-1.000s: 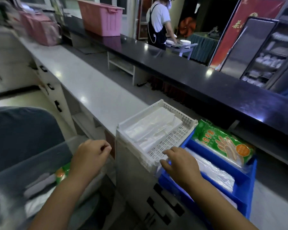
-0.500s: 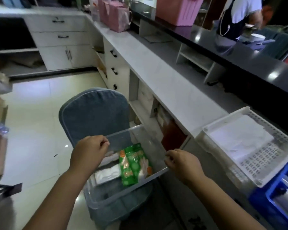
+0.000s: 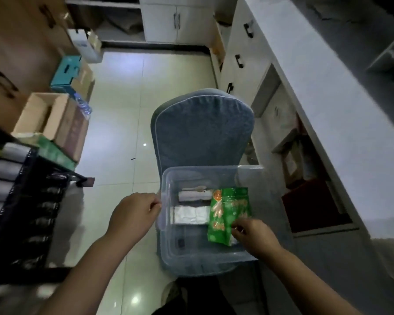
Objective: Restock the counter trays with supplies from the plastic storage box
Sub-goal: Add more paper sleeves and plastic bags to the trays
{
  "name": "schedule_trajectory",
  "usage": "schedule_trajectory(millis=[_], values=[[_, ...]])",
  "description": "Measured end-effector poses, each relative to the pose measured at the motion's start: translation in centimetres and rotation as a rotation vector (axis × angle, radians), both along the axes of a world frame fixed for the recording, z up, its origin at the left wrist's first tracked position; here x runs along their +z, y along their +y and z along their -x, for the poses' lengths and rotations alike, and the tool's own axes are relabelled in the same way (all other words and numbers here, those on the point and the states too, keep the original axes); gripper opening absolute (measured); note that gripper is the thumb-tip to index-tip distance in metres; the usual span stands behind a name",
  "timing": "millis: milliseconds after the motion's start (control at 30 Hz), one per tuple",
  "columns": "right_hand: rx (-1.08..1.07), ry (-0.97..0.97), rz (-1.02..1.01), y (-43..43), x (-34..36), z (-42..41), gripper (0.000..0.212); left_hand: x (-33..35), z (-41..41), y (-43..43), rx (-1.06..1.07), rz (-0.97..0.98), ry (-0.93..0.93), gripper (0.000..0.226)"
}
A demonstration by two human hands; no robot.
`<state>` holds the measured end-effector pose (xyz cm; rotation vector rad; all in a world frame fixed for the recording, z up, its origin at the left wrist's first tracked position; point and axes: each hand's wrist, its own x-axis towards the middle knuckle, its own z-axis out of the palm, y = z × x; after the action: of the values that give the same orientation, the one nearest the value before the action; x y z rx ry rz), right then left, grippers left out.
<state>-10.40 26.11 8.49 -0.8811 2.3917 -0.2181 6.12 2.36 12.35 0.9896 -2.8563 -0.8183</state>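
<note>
Two hands are working at the clear plastic storage box (image 3: 168,246), which is sitting on the seat of a blue padded chair (image 3: 201,128). Our left hand (image 3: 133,215) is curling against the box's left rim, fingers (image 3: 154,204) bunched together and gripping the edge just beside them. Our right hand (image 3: 253,235) is reaching inside, and its fingertips (image 3: 236,226) are pinching the right edge of the green packet (image 3: 228,214) with the orange spot near its top. That packet is lying on the box floor, stretching away from the pinching fingertips toward the far wall. Just left of it, between our two hands, we are seeing a flat white packet (image 3: 191,214), and beyond that, farther from our fingers, a second white bundle (image 3: 195,194) is touching the green packet's top corner. Whether the green packet is lifting off the bottom yet, we cannot tell. Off past our right hand the white counter (image 3: 341,123) is running away from us. Beyond our left knuckles, cardboard cartons (image 3: 52,117) are crowding a dark rack (image 3: 30,189).
</note>
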Motion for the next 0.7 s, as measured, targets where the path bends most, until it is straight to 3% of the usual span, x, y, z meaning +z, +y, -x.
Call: schedule_trajectory(millis=[267, 533, 700], values=[[0.266, -0.165, -0.145, -8.1, -11.1, 5.1, 0.025, -5.0, 3.0, -2.3, 0.169, -0.022, -0.181, 0.015], [0.545, -0.148, -0.302, -13.2, -22.5, 8.2, 0.029, -11.6, 7.5, -4.8, 0.228, -0.062, -0.26, 0.019], [0.583, -0.08, -0.25, -14.9, -29.6, 8.7, 0.051, -15.1, 8.3, -5.1, 0.228, -0.081, -0.278, 0.016]])
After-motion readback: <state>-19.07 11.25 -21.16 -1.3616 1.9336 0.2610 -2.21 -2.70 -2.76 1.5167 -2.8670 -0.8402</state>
